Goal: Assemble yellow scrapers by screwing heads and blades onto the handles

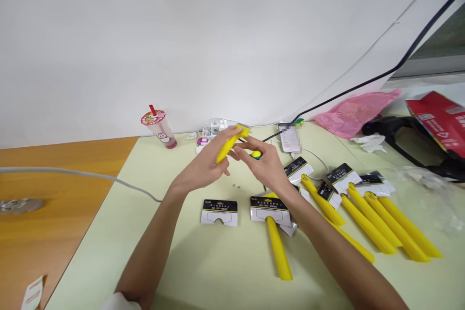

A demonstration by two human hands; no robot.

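Note:
Above the table, my left hand (203, 167) is closed around a yellow-handled scraper (227, 148) whose head points up and to the right. My right hand (268, 163) is beside it, fingers curled about a green tool handle with a yellow rounded end (256, 154), which looks like a screwdriver; its tip is hidden by the fingers. Below the hands lie small metal bits (236, 186), perhaps screws. Nearer me is a black-and-white header card (219, 214). Right of it, another card (271, 211) covers the head of a yellow scraper (279, 251).
Several yellow scrapers (376, 218) with cards lie at the right. A drink cup (162, 131) stands at the back left, a phone (290, 138) behind my right hand. Farther right are a pink bag (358, 110), a red box (441, 121) and clear plastic (432, 198). Cables cross the table.

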